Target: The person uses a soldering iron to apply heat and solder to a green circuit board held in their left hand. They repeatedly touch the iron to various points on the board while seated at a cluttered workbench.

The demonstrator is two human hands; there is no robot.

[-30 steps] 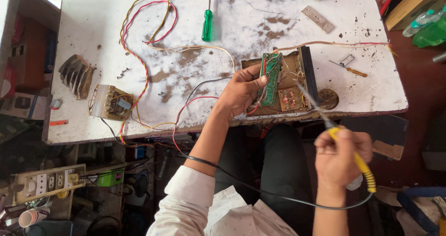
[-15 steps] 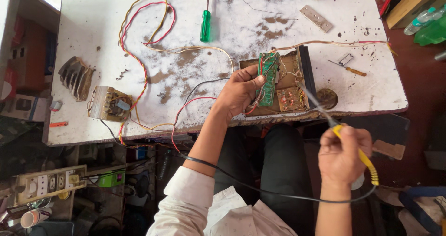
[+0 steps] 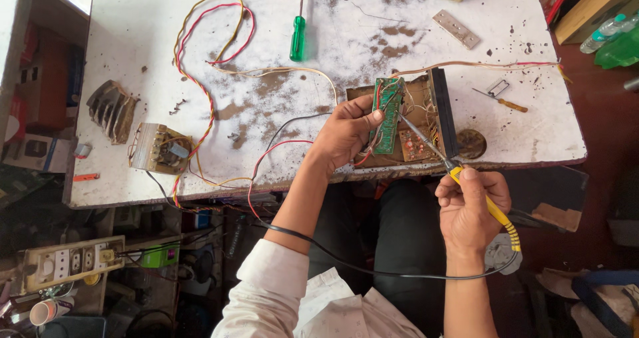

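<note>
The left hand [image 3: 346,135] has its grip closed on a green circuit board [image 3: 387,115], thumb across the board's face and fingers behind it, holding it on edge over an open brown chassis [image 3: 426,121] at the near edge of the white desk [image 3: 373,31]. The right hand [image 3: 471,208] has its grip closed around the yellow handle of a soldering iron [image 3: 459,178], whose metal tip reaches up to the green circuit board's right edge. A black cord runs from the handle down across the lap.

All else lies relative to the chassis: a small screwdriver [image 3: 500,99] just to its right, a metal strip [image 3: 456,29] beyond it, a green-handled screwdriver [image 3: 298,35] beyond and to its left, a transformer [image 3: 158,148] well to its left among red and yellow wires [image 3: 200,91], and a finned heat sink [image 3: 110,110] further left.
</note>
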